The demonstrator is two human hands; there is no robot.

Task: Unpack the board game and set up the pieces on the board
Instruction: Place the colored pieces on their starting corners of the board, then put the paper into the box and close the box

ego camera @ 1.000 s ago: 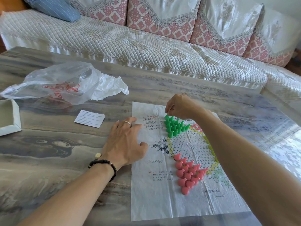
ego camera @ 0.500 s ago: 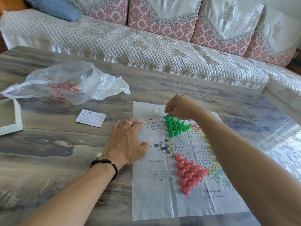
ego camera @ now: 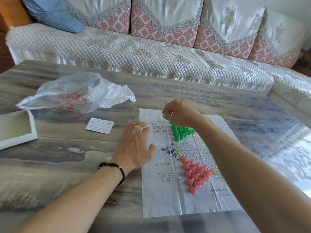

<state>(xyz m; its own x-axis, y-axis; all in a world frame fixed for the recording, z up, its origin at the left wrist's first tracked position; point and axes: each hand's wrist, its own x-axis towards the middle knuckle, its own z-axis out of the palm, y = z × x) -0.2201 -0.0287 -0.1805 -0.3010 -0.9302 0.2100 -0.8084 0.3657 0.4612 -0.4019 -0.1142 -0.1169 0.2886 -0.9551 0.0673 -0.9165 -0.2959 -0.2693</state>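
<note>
A thin paper game board (ego camera: 161, 199) with a printed star grid lies flat on the table. Several green pegs (ego camera: 180, 132) stand packed in the star's far point. Several pink pegs (ego camera: 195, 174) fill the near-left point. My left hand (ego camera: 134, 147) rests palm down on the board's left edge, fingers spread, a ring on one finger. My right hand (ego camera: 180, 113) hovers just beyond the green pegs with its fingers curled together; I see no peg in it. My right forearm hides the right side of the board.
A crumpled clear plastic bag (ego camera: 75, 93) lies at the far left of the marbled table (ego camera: 50, 165). A small white leaflet (ego camera: 99, 125) sits beside my left hand. An open white box (ego camera: 16, 130) is at the left edge. A quilted sofa (ego camera: 134, 52) runs behind.
My right hand has lifted off the top of the green pegs and drawn slightly back. My left hand stays on the board's edge.
</note>
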